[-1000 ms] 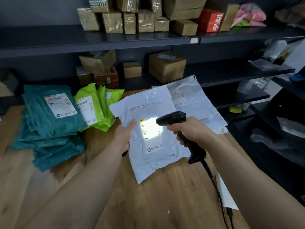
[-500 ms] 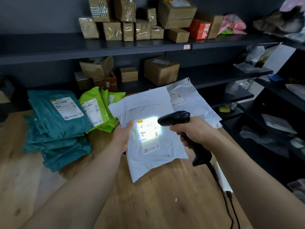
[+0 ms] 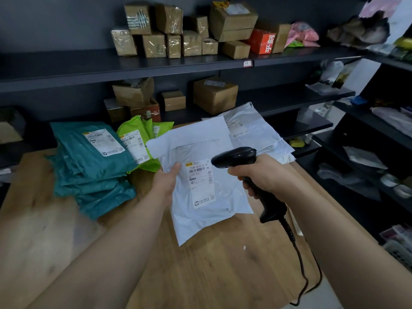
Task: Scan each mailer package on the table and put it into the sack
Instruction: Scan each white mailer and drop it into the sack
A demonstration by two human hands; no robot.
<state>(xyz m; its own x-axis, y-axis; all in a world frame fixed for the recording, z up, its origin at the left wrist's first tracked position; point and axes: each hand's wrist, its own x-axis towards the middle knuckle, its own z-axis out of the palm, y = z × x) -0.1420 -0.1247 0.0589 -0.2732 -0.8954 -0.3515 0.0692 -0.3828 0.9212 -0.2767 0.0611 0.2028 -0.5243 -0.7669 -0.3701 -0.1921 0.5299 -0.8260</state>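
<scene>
Left hand (image 3: 166, 181): grips the white mailer (image 3: 200, 221) by its left edge, thumb flat on the front, the other fingers hidden behind it.
Right hand (image 3: 265, 175): just right of the white mailer, fingers curled tight round the handle of the black scanner (image 3: 236, 157).
Scanner head: points left at the shipping label (image 3: 200, 181) on the white mailer's front, near the label's upper right corner; whether they touch cannot be told.
Cable (image 3: 298, 259): drops from the scanner's handle, below and right of the white mailer.
White mailer: held up and tilted over the wooden table (image 3: 200, 277), label facing the camera.
Other white mailers (image 3: 256, 132): behind and right of the white mailer, lying on the table, partly covered by it.
Green mailers (image 3: 142, 134): behind its upper left corner.
Teal mailers (image 3: 89, 157): a stack further left of the white mailer, one label facing up.
Dark shelves (image 3: 156, 65): beyond the white mailer, carrying cardboard boxes (image 3: 215, 94).
</scene>
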